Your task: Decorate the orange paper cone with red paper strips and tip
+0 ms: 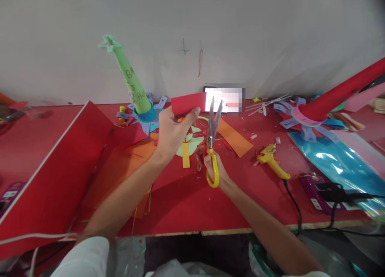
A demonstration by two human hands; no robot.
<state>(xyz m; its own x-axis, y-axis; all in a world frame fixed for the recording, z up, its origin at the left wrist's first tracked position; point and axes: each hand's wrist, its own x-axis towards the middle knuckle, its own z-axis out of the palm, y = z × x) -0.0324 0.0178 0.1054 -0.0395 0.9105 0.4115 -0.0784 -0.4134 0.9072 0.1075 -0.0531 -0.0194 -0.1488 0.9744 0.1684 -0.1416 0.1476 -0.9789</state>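
My left hand (pixel 174 130) pinches a piece of red paper (pixel 189 104) by its lower edge, raised above the table. In my right hand (pixel 215 166) is a pair of scissors (pixel 213 136) with yellow handles, blades pointing up and slightly parted. The blades stand just right of the paper, apart from it in this view. Below and between the hands lie a pale green paper piece (pixel 197 141) with a red label and a yellow paper strip (pixel 186 154). An orange paper strip (pixel 234 137) rests right of the scissors.
A yellow glue gun (pixel 273 160) and a purple power strip (pixel 319 193) with black cables lie at right. A green paper cone (pixel 132 82) stands back left; a red paper tube (pixel 343 88) leans at right. A red board (pixel 57 168) stands at left. A phone (pixel 225 100) leans against the wall.
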